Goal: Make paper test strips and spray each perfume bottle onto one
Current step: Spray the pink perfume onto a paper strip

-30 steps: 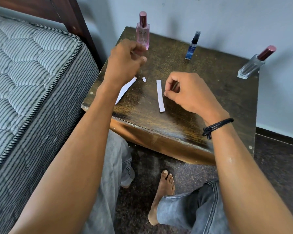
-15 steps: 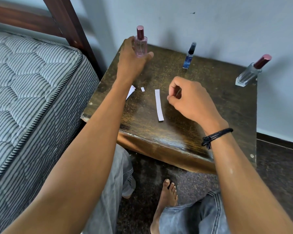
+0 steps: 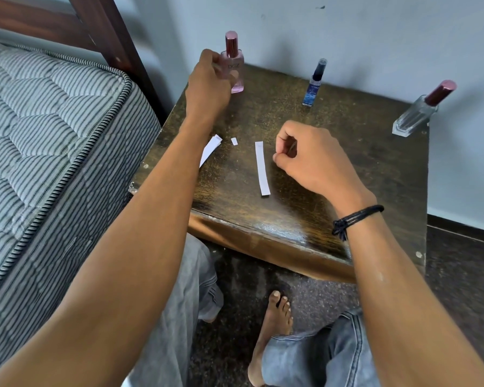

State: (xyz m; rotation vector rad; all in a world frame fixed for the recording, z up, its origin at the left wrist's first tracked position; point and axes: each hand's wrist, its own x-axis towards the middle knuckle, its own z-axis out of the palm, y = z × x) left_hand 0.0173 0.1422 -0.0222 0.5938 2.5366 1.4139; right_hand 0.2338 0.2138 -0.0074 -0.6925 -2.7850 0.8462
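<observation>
My left hand (image 3: 208,82) grips the pink perfume bottle (image 3: 234,65) with a dark red cap at the back left of the dark wooden table (image 3: 319,219). A white paper strip (image 3: 262,167) lies flat in the middle of the table. My right hand (image 3: 310,157) rests just right of it, fingers curled with nothing seen in them. More folded white paper (image 3: 210,150) lies partly under my left forearm, with a tiny paper scrap (image 3: 234,141) beside it. A small blue spray bottle (image 3: 315,83) stands at the back. A clear bottle with a red cap (image 3: 422,110) stands at the back right corner.
A striped mattress (image 3: 53,149) with a wooden bed frame (image 3: 115,43) borders the table's left side. A pale wall rises right behind the table. My knees and a bare foot (image 3: 274,328) are on the dark floor below the front edge.
My left hand reached back from near the folded paper and closed around the pink bottle. My right hand stayed curled beside the strip.
</observation>
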